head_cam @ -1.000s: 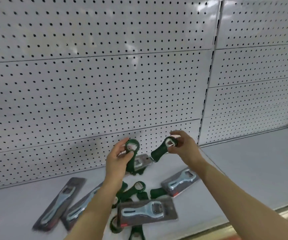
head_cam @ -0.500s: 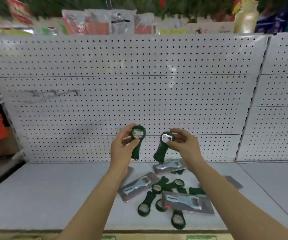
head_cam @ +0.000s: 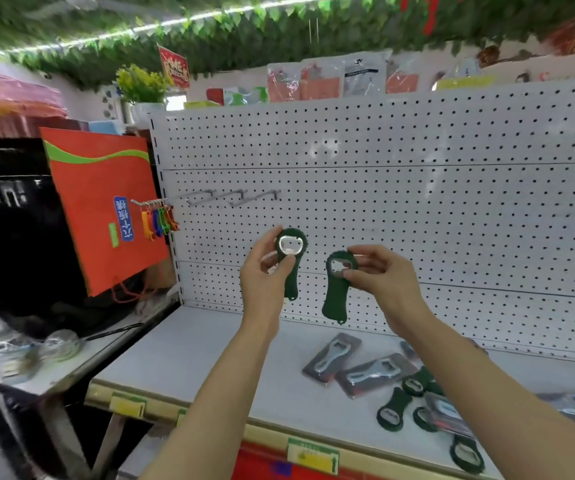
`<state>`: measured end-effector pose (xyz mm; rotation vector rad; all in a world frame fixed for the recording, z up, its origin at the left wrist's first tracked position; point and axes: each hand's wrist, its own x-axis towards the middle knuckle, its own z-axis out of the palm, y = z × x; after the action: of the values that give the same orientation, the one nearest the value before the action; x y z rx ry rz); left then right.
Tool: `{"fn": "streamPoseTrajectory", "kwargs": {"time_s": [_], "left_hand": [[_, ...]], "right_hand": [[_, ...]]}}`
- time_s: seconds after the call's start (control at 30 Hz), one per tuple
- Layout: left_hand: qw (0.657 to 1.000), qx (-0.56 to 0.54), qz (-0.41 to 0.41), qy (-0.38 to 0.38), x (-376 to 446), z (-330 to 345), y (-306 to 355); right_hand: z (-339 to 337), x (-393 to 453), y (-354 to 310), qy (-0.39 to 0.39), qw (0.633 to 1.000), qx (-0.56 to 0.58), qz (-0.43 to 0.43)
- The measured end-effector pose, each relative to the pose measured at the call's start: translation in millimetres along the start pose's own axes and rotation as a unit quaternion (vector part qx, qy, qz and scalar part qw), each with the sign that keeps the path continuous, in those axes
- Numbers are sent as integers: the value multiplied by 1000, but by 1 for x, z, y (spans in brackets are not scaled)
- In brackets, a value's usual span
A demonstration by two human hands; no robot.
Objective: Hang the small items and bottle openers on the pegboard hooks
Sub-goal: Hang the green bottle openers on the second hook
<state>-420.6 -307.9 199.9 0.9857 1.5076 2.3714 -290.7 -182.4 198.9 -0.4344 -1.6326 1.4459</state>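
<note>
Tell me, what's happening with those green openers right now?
Left hand holds one green opener, right hand holds another. Neither hung yet. Three bare hooks up left on the pegboard. Nothing in the way.

An orange-red bag [head_cam: 100, 206] with a green wave stripe hung left of the display. Green leaf garlands [head_cam: 244, 32] ran overhead. A yellow-flowered plant [head_cam: 142, 83] stood up top, beside a red sign [head_cam: 174, 68] and packaged goods [head_cam: 327, 81].
</note>
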Motion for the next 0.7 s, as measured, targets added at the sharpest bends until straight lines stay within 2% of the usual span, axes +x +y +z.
{"fn": "streamPoseTrajectory", "kwargs": {"time_s": [0.43, 0.7], "left_hand": [[997, -51, 53, 10, 84, -100, 28], [998, -28, 52, 11, 141, -136, 19]], "right_hand": [[133, 23, -22, 18, 999, 7, -44], [184, 31, -25, 26, 998, 5, -52]]}}
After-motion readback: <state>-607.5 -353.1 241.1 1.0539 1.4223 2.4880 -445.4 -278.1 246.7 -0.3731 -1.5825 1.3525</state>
